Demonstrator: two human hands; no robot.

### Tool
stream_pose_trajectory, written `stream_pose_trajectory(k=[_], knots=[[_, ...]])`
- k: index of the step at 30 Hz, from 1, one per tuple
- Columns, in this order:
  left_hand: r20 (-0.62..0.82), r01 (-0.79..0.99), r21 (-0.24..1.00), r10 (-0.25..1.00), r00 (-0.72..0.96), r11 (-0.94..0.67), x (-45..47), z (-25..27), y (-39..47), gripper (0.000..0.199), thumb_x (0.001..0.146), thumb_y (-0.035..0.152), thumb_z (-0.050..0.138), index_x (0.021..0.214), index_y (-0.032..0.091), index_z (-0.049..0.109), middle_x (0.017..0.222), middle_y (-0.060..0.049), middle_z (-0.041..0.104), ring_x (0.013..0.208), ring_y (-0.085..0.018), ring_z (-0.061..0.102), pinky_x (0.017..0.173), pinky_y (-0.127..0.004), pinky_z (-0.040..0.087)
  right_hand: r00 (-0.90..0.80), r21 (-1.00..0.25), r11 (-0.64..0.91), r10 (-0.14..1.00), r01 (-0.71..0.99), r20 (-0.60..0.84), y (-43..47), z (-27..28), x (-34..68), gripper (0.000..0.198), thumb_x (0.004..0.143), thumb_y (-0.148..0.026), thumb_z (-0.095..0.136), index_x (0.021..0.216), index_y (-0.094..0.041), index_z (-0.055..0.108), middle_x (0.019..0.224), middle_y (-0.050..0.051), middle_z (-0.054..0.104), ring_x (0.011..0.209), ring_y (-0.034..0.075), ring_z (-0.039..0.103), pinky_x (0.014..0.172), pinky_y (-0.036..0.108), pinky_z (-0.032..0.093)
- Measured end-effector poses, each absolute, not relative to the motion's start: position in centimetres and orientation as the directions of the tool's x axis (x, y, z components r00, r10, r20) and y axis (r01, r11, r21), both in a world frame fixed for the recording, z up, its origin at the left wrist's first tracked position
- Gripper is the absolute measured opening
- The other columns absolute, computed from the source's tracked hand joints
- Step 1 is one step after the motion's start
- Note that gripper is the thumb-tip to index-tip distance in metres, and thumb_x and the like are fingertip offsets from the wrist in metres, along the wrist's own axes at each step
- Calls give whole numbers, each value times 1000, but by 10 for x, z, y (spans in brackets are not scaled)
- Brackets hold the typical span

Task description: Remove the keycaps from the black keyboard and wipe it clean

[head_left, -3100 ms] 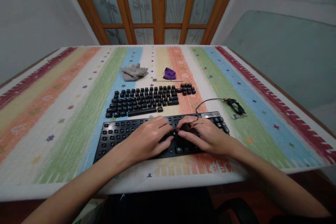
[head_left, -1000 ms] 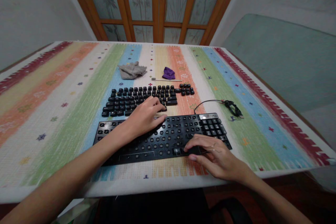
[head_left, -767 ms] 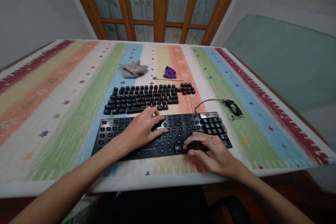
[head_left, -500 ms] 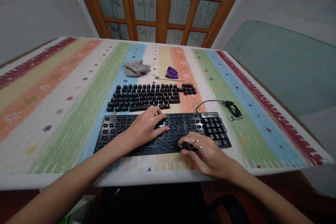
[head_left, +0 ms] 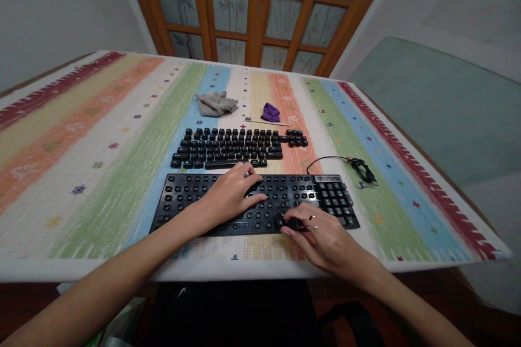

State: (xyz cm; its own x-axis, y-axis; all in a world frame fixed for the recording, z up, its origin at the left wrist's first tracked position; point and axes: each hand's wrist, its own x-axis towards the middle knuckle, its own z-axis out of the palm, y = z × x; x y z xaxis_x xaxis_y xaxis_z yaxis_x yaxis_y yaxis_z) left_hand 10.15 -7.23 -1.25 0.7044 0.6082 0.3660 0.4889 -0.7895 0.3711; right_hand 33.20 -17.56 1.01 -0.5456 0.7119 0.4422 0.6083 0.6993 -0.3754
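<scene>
Our left hand (head_left: 234,190) has come back from the blocky loose keys (head_left: 228,146), toward 11 o'clock, to the flat, glossy keyboard (head_left: 280,195) at 6 o'clock, thumb and fingers parted, so both hands share it. Our right hand (head_left: 315,233) pinches a thin-wired black tool (head_left: 293,222) at the keyboard's 4 o'clock.

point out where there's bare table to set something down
Bare tablecloth runs widest left of the keyboard and loose keycaps. Another patch lies right of the coiled cable. The middle is crowded: the left hand and right hand at the keyboard, keycaps just beyond it, then the brush, purple cloth and grey cloth.
</scene>
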Motion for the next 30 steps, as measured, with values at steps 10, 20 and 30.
stream_pose_trajectory(k=[10,20,30], knots=[[344,497,375,615,709,-783,102,-7,-74,29,92,36,66,111,14,65,103,-10,59,99,-25,57,89,-43,52,-634,-471,662,733,583,245,-160,25,342,16,103,-25,45,105,-15,57,99,10,70,90,20,69,82,34,57],[363,486,375,607,707,-790,102,-11,-73,28,93,37,65,111,15,64,104,-9,58,99,-25,57,88,-42,52,-682,-457,678,706,575,191,-155,35,342,20,103,-27,47,102,-14,61,99,10,70,91,20,68,84,33,55],[351,491,375,610,710,-787,102,-10,-73,31,92,37,66,111,13,65,104,-10,59,98,-25,57,87,-42,52,-651,-583,595,746,554,143,-152,31,350,19,102,-28,49,94,-17,63,100,6,71,87,16,69,82,28,50]])
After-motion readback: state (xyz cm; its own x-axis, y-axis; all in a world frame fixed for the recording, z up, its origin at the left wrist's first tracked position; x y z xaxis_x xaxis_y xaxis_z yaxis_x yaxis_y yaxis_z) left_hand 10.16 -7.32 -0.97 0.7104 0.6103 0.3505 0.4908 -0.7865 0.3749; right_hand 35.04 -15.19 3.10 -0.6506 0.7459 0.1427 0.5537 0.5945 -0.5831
